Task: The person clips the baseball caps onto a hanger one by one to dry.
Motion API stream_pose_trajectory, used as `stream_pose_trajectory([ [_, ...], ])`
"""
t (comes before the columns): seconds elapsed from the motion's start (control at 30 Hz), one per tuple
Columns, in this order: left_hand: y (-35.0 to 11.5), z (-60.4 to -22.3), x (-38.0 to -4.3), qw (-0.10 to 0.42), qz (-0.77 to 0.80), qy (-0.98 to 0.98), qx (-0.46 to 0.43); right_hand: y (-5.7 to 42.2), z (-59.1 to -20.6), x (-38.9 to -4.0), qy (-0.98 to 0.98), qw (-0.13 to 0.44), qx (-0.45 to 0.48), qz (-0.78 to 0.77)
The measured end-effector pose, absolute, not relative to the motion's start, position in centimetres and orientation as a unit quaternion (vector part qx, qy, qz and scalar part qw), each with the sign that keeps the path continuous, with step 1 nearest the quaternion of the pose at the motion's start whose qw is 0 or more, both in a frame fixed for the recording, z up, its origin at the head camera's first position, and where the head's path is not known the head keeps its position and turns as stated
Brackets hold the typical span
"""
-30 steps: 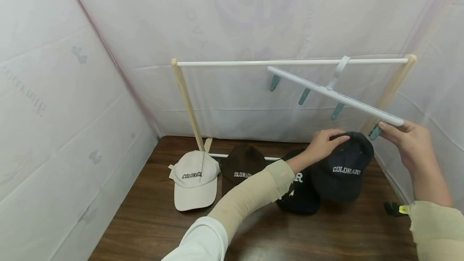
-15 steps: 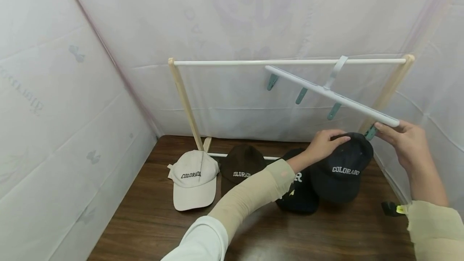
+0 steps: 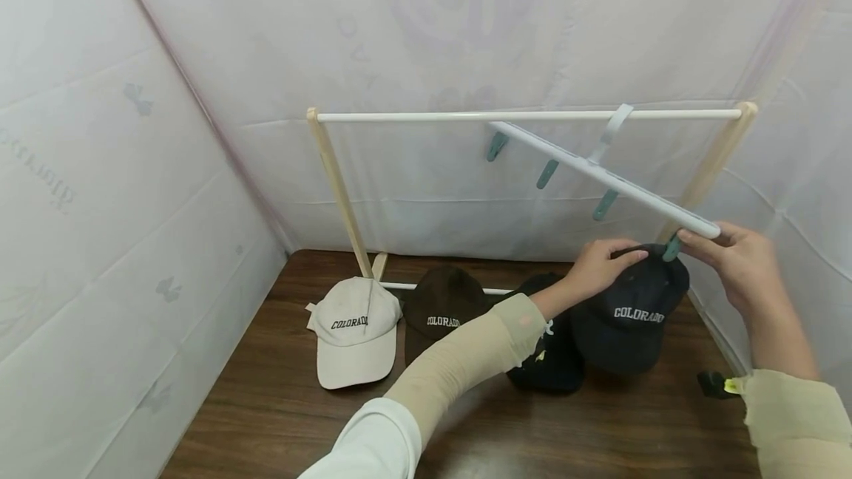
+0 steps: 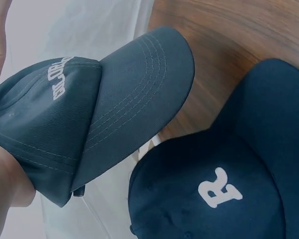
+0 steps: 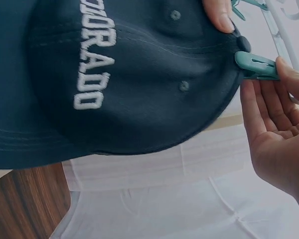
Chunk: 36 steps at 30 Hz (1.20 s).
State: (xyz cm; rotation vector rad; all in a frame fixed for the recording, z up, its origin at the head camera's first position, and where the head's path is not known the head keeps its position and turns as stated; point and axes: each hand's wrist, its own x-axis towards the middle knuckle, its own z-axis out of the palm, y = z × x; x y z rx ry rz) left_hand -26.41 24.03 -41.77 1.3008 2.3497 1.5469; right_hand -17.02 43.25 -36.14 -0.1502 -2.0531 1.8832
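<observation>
My left hand (image 3: 595, 272) grips the crown of a dark navy baseball cap (image 3: 626, 342) lettered COLORADO, holding it tilted with its brim pointing down. My right hand (image 3: 748, 265) pinches a green clip (image 3: 672, 248) at the right end of a white clip hanger (image 3: 642, 196). In the right wrist view the clip (image 5: 256, 64) has its tip over the top of the crown, right beside the button, and a left fingertip (image 5: 220, 17) presses the fabric close by. Several green clips hang from the bar, and its hook (image 3: 615, 128) sits over a white rail (image 3: 466, 117).
The rail spans a wooden-legged rack (image 3: 339, 198). On the brown table (image 3: 266, 390) lie a cream cap (image 3: 356, 361), a brown cap (image 3: 447, 290) and a black cap (image 4: 189, 184) with a white R. A small black object (image 3: 714, 384) is near my right sleeve.
My right hand has moved slightly left, swinging the hanger's right end with it. Its end clip has come from beside the navy cap to over its crown. My left hand keeps its grip.
</observation>
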Motion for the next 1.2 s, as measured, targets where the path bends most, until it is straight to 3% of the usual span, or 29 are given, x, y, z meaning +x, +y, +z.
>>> stream_pose_trajectory([
  [0.43,24.6,-41.7,-26.2,-0.004,0.511,0.752,0.415,42.9,-36.4,-17.2,-0.714,0.175,-0.053,0.676],
  [0.73,24.6,-41.9,-26.1,0.005,0.518,0.75,0.411,43.0,-36.8,-17.3,-0.739,0.183,-0.066,0.645],
  [1.2,24.6,-41.9,-25.9,0.004,0.512,0.747,0.425,43.0,-37.2,-16.9,-0.705,0.199,-0.014,0.681],
])
